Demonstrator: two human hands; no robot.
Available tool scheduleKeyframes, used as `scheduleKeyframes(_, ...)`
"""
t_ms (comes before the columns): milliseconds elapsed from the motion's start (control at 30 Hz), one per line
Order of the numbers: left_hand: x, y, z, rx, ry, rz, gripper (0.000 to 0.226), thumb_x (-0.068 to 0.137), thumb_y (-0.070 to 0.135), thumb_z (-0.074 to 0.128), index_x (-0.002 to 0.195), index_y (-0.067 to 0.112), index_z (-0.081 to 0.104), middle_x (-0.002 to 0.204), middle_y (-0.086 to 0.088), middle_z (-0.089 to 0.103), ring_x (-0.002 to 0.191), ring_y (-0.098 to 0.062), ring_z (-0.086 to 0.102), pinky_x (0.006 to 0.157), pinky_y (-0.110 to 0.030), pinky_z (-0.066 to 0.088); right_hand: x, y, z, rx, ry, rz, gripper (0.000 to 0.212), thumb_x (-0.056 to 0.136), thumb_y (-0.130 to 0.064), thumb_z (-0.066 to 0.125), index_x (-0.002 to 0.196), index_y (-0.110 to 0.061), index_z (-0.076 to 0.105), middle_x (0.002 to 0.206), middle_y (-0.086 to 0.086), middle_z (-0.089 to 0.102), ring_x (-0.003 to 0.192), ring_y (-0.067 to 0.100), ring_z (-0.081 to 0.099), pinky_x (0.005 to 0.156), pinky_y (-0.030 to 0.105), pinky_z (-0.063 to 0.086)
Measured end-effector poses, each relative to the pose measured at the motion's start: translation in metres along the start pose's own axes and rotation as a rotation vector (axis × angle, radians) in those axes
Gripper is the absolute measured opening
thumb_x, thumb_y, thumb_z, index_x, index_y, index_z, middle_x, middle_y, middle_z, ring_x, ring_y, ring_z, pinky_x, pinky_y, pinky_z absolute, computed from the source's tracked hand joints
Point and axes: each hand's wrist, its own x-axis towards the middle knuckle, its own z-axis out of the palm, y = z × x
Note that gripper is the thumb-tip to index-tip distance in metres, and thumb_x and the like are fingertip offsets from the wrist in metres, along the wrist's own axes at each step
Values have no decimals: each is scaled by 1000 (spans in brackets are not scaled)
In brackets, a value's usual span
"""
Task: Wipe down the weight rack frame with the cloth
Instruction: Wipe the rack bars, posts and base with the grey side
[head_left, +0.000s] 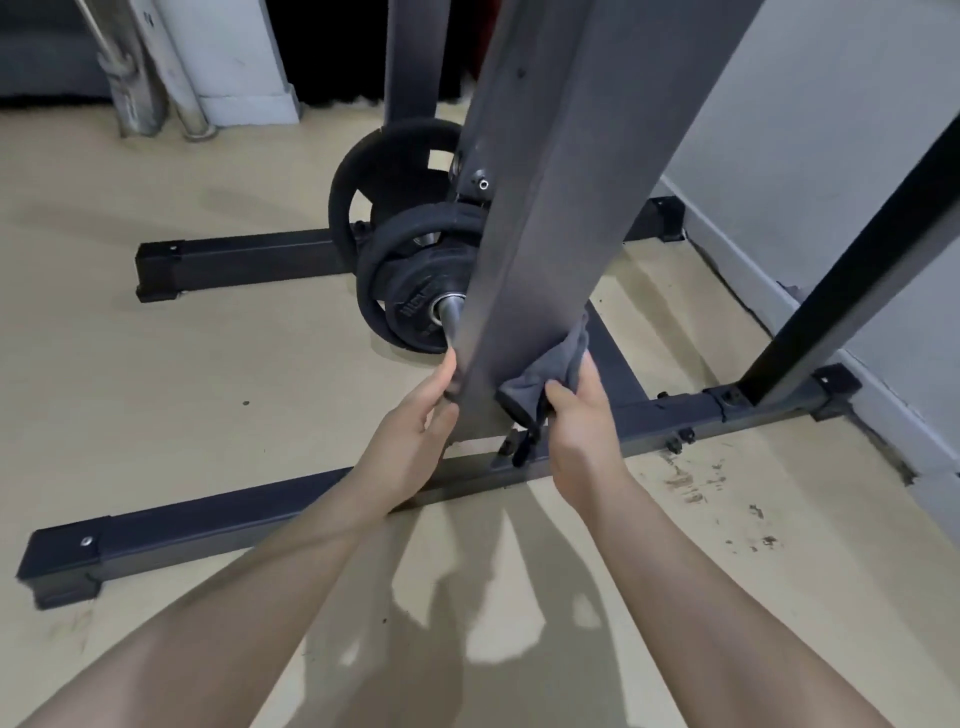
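While soft, limp cloth (550, 374) is bunched in right hand (582, 441) at frame centre, rigid upright (524, 249) is gripped by left hand (410, 431); bunched grip is best kept.

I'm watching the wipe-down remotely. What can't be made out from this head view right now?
- Far side of the grey upright: turned away from the camera.
- How far the cloth wraps round: the upright hides it.
- Left hand fingertips: behind the upright's edge.
- Upright's top: cut off by the frame edge.
- Lettering on the weight plates: too small and blurred.
- Right hand fingers: partly buried in cloth.
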Motion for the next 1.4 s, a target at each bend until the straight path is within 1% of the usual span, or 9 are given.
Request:
scheduleKeyframes(100,-7,12,-7,-19,-57,-44,52,102,18,32,145,44,20,139,28,34,122,3,8,106,-17,28,2,-39,-5,145,-82,-99,68,75,-5,49,137,-33,41,137,-8,52,124,12,50,103,31,42)
scheduleKeyframes(267,-14,43,-25,139,-42,-24,52,101,14,35,149,25,23,157,13,11,142,-1,13,105,-10,7,6,-54,6,-242,-164,150,75,81,3,53,147,-24,28,141,3,46,121,21,46,97,34,45)
scheduleKeyframes(367,-11,91,-17,33,98,14,58,100,15,41,149,29,16,147,19,22,116,11,42,92,5,22,7,-78,9,-335,-157,149,69,89,12,46,147,-21,27,139,5,47,121,25,48,107,42,39)
scheduleKeyframes(500,-7,150,-16,-153,285,298,60,99,20,45,132,59,16,148,23,24,139,1,24,112,-24,26,6,-137,-7,-170,-195,-215,69,90,5,54,146,-29,31,133,-8,53,119,8,53,99,30,47)
scheduleKeyframes(633,9,207,-23,-123,425,533,53,92,33,46,131,58,18,147,24,24,141,-2,22,117,-39,24,9,-175,-10,-108,-296,-376,57,92,0,55,137,-31,37,127,-18,55,116,-3,54,88,12,45)
scheduleKeyframes(967,35,221,-49,-191,288,574,61,77,42,60,126,66,35,125,20,51,123,-6,48,106,-35,41,29,-204,-2,-94,-270,-283,61,84,-9,65,135,-28,39,130,-4,57,119,14,55,101,35,46)
scheduleKeyframes(1100,40,220,-54,-198,242,570,69,82,17,70,130,52,35,123,18,51,119,1,49,104,-29,42,11,-192,1,-329,-218,-194,46,95,-14,55,138,-22,40,131,-6,56,119,8,54,103,30,45)
scheduleKeyframes(1267,43,192,-78,-199,-13,480,76,82,19,69,142,39,27,136,9,47,127,-1,44,110,-32,36,-42,-210,5,-750,208,-596,21,97,-11,50,101,-32,53,87,-26,58,84,-12,54,72,7,42)
scheduleKeyframes(1400,41,136,-80,-154,-47,369,71,85,-5,54,144,28,30,136,14,44,129,-1,40,113,-36,32,-69,-189,19,-1118,129,-1045,38,85,2,40,121,-6,50,115,-5,55,110,0,47,98,7,32)
